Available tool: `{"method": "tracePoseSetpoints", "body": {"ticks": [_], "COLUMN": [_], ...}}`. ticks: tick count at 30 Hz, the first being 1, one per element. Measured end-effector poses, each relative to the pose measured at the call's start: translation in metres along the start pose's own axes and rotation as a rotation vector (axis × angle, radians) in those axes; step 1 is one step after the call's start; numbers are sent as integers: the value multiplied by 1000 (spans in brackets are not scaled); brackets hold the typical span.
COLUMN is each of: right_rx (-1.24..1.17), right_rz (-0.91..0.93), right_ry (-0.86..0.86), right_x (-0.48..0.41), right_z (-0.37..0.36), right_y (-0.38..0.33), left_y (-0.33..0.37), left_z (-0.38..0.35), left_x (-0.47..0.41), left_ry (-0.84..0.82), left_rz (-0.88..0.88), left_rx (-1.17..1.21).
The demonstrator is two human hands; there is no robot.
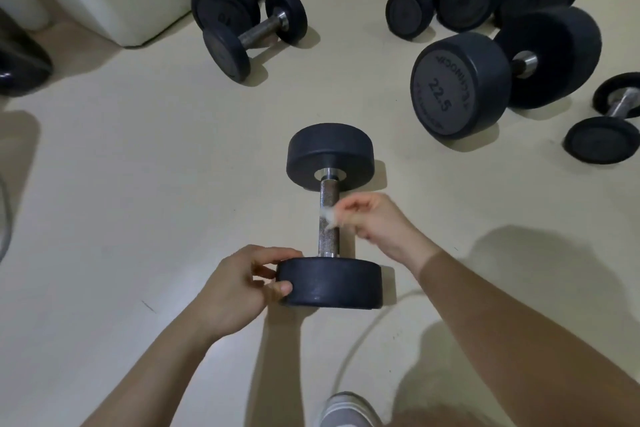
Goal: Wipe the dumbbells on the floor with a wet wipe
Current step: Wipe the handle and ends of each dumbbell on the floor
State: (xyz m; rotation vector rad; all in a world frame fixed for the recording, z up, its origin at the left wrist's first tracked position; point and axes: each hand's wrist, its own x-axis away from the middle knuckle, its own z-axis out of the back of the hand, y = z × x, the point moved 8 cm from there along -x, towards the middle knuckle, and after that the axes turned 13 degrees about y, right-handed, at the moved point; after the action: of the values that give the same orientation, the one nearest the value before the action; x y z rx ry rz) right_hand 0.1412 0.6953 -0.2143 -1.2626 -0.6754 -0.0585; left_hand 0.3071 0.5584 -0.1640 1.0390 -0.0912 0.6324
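The dumbbell (328,196) is lying on the floor (156,184) directly in front of the person, well away from the floor's far edge and well apart from the larger dumbbell (460,87) marked 22.5 off to the right. Its long axis is running straight away from the person, with the near head (332,282) pointing at them and the far head (330,152) pointing away.

The left hand (239,288) is gripping the near head's left rim, fingers and thumb curled onto it. The right hand (377,222), blurred, is pinching a small wet wipe (329,213) against the handle (328,239).

The heads are round, so a sideways rub across the handle is likely to be rolling the dumbbell, and the light rim hold may not be stopping it; a roll to the left could trap those fingers. The rough handle could also be snagging the little wipe out of the pinch.
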Motion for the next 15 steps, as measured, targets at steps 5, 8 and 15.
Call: {"method": "tracePoseSetpoints", "body": {"ticks": [5, 8, 15], "right_rx": [-68, 114, 368], "right_rz": [37, 19, 266], "right_ry": [346, 226, 202], "right_x": [-11, 16, 3], "right_z": [4, 0, 3], "right_y": [-5, 3, -43], "left_y": [15, 8, -1], "left_z": [6, 7, 9], "left_x": [-1, 0, 0], "left_ry": [164, 209, 225], "left_rz": [8, 51, 94], "left_rx": [-244, -229, -181]}}
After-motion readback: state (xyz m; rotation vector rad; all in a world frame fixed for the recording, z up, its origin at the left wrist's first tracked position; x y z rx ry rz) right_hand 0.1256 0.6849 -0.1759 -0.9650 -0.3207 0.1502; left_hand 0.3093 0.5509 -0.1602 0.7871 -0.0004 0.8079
